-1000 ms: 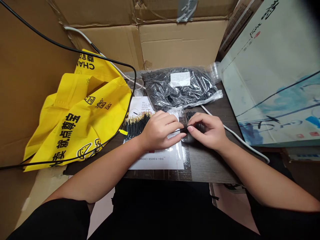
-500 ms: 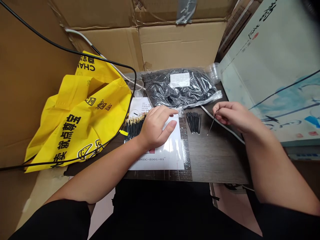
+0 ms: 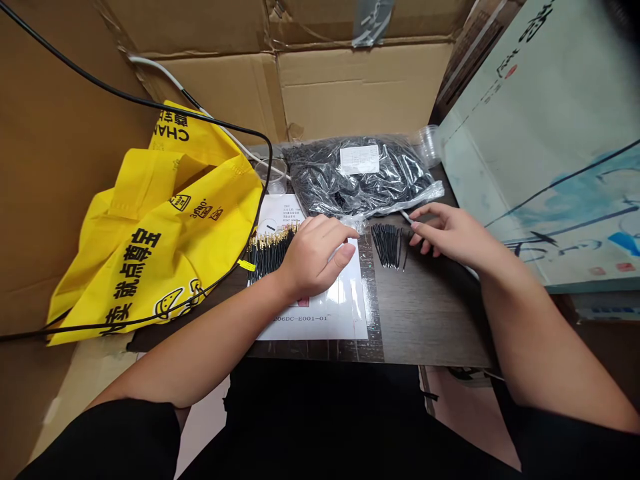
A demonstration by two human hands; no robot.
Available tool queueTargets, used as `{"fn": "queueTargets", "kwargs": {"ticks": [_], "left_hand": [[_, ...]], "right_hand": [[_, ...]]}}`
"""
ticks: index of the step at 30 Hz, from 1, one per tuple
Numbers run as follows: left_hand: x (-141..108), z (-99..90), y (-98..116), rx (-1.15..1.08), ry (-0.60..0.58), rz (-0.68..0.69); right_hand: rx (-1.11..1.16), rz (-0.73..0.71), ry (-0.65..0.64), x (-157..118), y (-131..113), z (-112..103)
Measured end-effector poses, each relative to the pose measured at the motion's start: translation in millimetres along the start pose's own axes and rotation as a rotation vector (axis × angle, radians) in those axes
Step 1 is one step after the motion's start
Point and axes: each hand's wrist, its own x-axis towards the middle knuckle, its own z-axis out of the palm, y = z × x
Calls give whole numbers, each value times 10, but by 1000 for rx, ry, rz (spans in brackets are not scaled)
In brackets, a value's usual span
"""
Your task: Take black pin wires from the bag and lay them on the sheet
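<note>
A: How far had the work got?

B: A dense row of gold-tipped black pins lay on a printed white sheet at the left, and a smaller bunch of black pins sat on the dark worktop to its right. One loose pin lay just beside that bunch. A clear plastic bag at the far edge was packed with what looked like many more.

A: And the hands?

B: The right hand hung low over the worktop, palm down and fingers spread, its grip apart and holding nothing, with the fingertips just right of the bunch. The left hand lay on the sheet beside the row, fingers pointing right and thumb apart, its grip empty too.

A: Anything else close by?

B: A crumpled yellow bag lay left of the sheet.
</note>
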Motion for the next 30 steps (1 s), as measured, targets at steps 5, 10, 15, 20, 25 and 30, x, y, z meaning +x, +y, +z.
{"fn": "queueTargets", "kwargs": {"ticks": [5, 10, 15, 20, 25, 30], "left_hand": [[-4, 0, 5, -43, 30, 5], [9, 7, 2, -2, 11, 25], [-1, 50, 56, 107, -129, 224], [-74, 140, 207, 94, -226, 462], [-132, 197, 317, 38, -225, 547], [-156, 213, 377, 39, -189, 601]], "right_hand": [[131, -60, -16, 10, -6, 122], [122, -92, -16, -5, -20, 144], [-79, -320, 196, -49, -106, 192], [-433, -729, 148, -91, -471, 450], [-670, -1070, -129, 79, -781, 826], [-729, -1169, -217, 234, -934, 1047]]}}
